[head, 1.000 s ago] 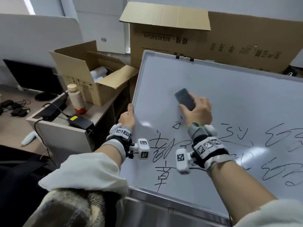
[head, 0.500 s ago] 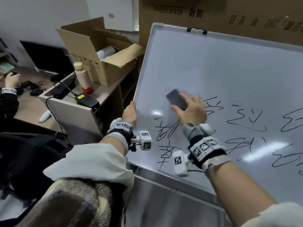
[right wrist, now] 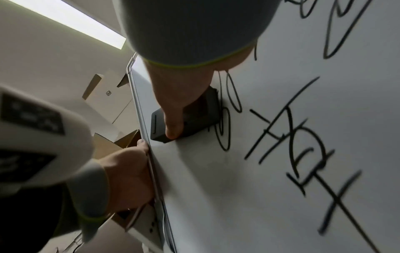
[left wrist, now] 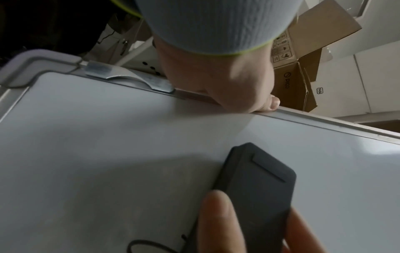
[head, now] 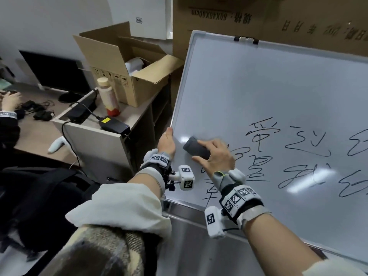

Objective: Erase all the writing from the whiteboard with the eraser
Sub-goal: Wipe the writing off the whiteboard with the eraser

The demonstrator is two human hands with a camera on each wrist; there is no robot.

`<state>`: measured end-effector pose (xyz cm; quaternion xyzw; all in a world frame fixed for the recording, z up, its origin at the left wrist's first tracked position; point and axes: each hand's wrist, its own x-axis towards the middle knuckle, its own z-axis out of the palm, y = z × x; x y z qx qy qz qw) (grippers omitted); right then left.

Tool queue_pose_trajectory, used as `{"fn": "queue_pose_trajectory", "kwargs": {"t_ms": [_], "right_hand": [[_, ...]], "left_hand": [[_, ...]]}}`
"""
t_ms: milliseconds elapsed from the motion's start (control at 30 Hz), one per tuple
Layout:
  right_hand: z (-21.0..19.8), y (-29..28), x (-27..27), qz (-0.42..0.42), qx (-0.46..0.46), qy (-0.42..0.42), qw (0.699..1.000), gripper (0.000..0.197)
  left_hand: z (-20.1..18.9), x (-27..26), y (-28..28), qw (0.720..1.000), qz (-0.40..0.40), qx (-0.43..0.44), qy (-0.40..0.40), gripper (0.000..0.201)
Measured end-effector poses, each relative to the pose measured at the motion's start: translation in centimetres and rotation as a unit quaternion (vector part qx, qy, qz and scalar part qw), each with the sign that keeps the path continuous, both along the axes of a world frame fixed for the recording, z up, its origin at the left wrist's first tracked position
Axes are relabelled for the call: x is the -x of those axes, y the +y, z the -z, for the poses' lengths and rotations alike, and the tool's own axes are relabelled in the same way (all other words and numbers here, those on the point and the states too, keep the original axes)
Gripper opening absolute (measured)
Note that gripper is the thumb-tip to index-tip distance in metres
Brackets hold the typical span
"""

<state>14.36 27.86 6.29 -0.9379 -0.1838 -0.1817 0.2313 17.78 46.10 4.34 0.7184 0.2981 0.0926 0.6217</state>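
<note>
The right hand (head: 217, 156) presses the dark eraser (head: 196, 150) flat against the whiteboard (head: 258, 92), close to the board's left edge and just left of the nearest black writing (head: 260, 134). Its fingers (head: 205, 145) lie along the eraser's back and its thumb curls under the lower side, so the hand is clamped on the eraser. The left hand (head: 167, 143) grips the left frame of the board, thumb on the front face and the other fingers out of sight behind it.

To do this stroke well, I would keep the eraser's felt face fully flat on the board, with even pressure from the fingers along its length, and sweep it rightward across the characters in overlapping passes, broad side leading so that each pass clears a wide band. The left hand should hold the frame firm against the push, since the board seems to lean rather than hang fixed. Several rows of writing remain from the lower left across to the right edge, so most of the job is still ahead.

The eraser is a long, rounded block. In the head view its long axis runs from upper left to lower right, with the free end pointing up-left toward the frame and the other end under the palm.
</note>
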Motion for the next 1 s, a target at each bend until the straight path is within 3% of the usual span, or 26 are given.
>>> {"fn": "queue_pose_trajectory", "kwargs": {"t_ms": [67, 233, 433, 633, 733, 867, 1000], "right_hand": [[-1.4, -0.7, -0.3, -0.001, 0.006, 0.016, 1.0, 0.056], [-4.8, -4.5, -3.7, 0.117, -0.106, -0.025, 0.987, 0.056], [-0.3, -1.6, -0.7, 0.046, -0.07, 0.058, 0.995, 0.059], [3.9, 0.2, 2.9, -0.007, -0.027, 0.07, 0.997, 0.055], [2.3, -0.5, 2.2, -0.018, -0.012, 0.07, 0.997, 0.055], [-1.8, -3.4, -0.9, 0.1, -0.109, -0.016, 0.989, 0.057], [-1.1, -4.1, -0.6, 0.092, -0.049, -0.038, 0.994, 0.057]], "left_hand": [[-0.2, 0.2, 0.3, 1.0, 0.012, -0.019, 0.002, 0.063], [-0.5, 1.7, 1.3, 0.978, 0.056, -0.172, 0.101, 0.07], [2.2, 3.7, 2.5, 0.955, 0.105, -0.239, 0.139, 0.067], [2.2, 4.3, 3.0, 0.962, 0.11, -0.224, 0.107, 0.06], [2.9, 4.8, 2.8, 0.972, 0.074, -0.21, 0.077, 0.057], [3.5, 6.6, 2.4, 0.984, 0.023, -0.173, 0.045, 0.065], [3.8, 7.2, 2.6, 0.987, 0.014, -0.154, 0.039, 0.067]]}}
